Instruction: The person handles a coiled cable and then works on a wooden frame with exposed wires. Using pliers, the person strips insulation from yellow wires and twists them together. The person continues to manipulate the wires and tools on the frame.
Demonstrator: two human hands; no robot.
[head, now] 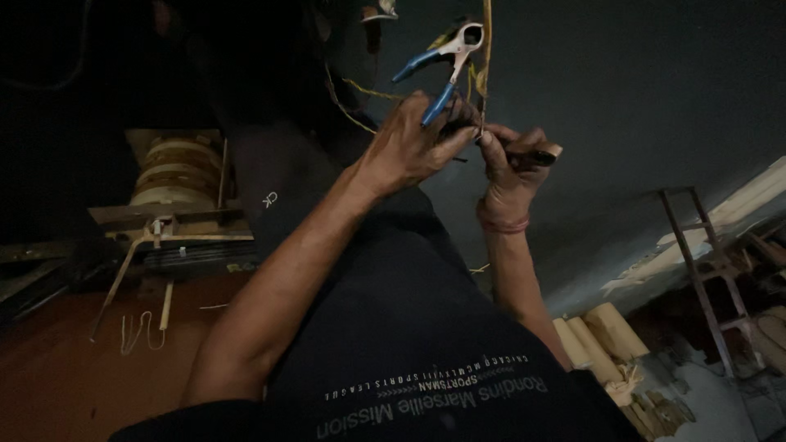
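Head view, looking down a dark-shirted torso to both hands, raised and nearly meeting. Left hand (413, 147) curled shut around one blue handle of the pliers (442, 61); second handle splayed free toward upper left, so tool held by one leg only, pale jaws standing slightly apart. Long axis of pliers running up and to the right, away from the wrist, jaw end just beside a thin yellowish wire (486, 57) hanging vertically. Right hand (512, 168) pinched together, fingertips on the wire's lower end, a small dark piece (536, 157) clamped under the thumb; kind of piece too dim to tell. Wire thus lying just right of the left grip and directly above the right, right hand the nearer. Further loose strands (360, 90) trailing to the left of the hands. Beyond, at left: a layered coil bobbin (176, 172) on a wooden frame over a reddish floor. At lower right: cardboard rolls (602, 331) and a rusty metal stand (704, 262).
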